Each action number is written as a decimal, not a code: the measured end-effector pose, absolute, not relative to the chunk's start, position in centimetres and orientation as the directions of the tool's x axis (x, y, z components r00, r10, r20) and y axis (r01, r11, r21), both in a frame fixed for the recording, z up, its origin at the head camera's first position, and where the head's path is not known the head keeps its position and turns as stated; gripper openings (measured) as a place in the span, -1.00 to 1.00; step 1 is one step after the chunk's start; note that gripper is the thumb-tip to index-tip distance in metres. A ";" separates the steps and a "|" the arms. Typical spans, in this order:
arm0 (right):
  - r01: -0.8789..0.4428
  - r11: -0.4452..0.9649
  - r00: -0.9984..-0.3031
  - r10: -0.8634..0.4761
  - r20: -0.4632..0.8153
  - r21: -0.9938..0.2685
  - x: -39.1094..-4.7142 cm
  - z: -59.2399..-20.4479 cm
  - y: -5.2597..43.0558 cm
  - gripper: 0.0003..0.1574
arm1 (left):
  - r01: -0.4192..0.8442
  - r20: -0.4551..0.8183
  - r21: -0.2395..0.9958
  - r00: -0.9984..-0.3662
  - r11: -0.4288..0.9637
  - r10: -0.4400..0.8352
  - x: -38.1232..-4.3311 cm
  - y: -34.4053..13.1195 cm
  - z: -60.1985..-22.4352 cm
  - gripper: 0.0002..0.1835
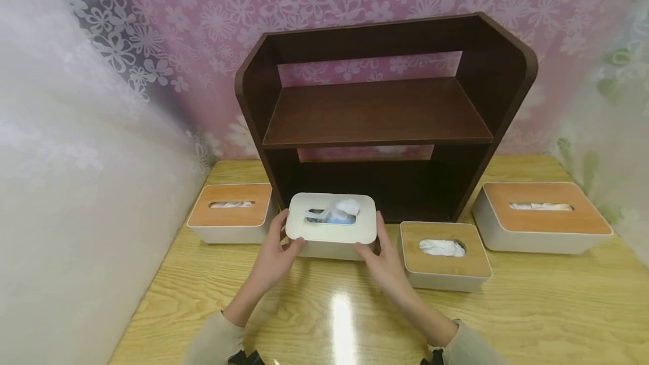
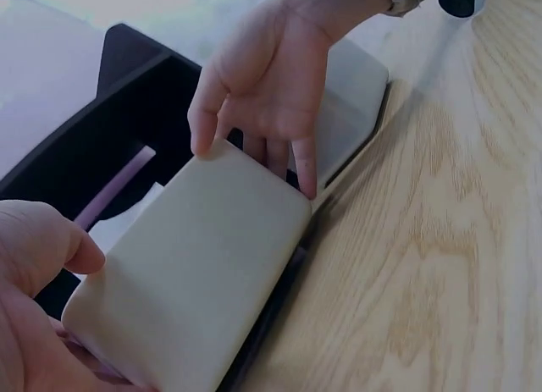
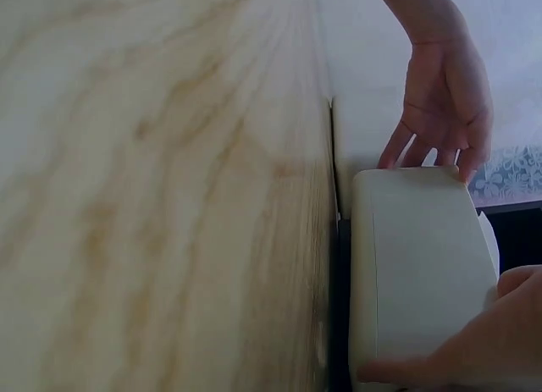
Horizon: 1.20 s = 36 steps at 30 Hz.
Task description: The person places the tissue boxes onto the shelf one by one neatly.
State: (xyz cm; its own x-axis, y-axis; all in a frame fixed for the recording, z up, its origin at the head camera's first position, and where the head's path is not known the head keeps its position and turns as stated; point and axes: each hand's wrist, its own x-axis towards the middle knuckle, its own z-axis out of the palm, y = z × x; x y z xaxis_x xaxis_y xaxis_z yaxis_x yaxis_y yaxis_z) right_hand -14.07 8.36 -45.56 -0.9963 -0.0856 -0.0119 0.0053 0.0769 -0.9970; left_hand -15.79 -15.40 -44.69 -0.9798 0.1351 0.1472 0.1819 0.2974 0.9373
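A white tissue box with an oval slot in its white lid is at the front edge of the dark shelf's lower level. A white tissue sticks out of the slot, and something blue shows inside. My left hand grips its left end, thumb at the top front corner. On the opposite end my right hand holds it the same way. Both wrist views show the box's plain front wall between the two hands, with the right hand's fingers bent around the far end. The box's back is hidden.
A two-level dark brown shelf stands against the pink flowered backdrop. Wood-lidded tissue boxes stand on the table: one at left, a smaller one right of my right hand, and a large one farther right.
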 end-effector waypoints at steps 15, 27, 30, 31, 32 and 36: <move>-0.030 -0.119 -0.993 0.119 0.015 -0.993 -15.6 -46.5 7.6 -0.05 | 0.256 0.228 0.929 -0.964 0.266 0.134 -18.0 -15.4 -45.9 -0.28; -0.062 -0.230 -0.966 0.259 0.000 -0.971 -15.4 -47.2 6.6 -0.67 | 0.189 0.205 0.893 -0.979 0.408 0.004 -17.6 -15.5 -46.2 -0.44; -0.060 -0.249 -0.967 0.254 -0.005 -0.967 -15.5 -47.1 6.7 -0.65 | 0.190 0.206 0.904 -0.979 0.382 -0.001 -17.7 -15.4 -46.2 -0.47; -0.063 -0.258 -0.967 0.254 -0.005 -0.964 -15.5 -47.1 6.7 -0.62 | 0.193 0.208 0.908 -0.978 0.371 0.000 -17.8 -15.4 -46.2 -0.48; -0.065 -0.264 -0.967 0.254 -0.004 -0.962 -15.5 -47.1 6.7 -0.59 | 0.195 0.209 0.912 -0.978 0.361 0.001 -17.8 -15.3 -46.1 -0.48; -0.091 -0.286 -0.965 0.261 0.014 -0.954 -15.7 -47.0 6.6 -0.47 | 0.215 0.219 0.925 -0.975 0.314 0.022 -17.4 -14.9 -45.2 -0.44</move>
State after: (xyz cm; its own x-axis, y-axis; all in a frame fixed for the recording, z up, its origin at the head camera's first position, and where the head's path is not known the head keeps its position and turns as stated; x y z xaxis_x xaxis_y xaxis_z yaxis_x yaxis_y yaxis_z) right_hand -15.66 6.64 -46.98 -0.9653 0.2606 0.0140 -0.0910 -0.2858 -0.9539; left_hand -17.39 -14.93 -45.19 -0.9754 0.0223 0.2193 0.2151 0.3141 0.9247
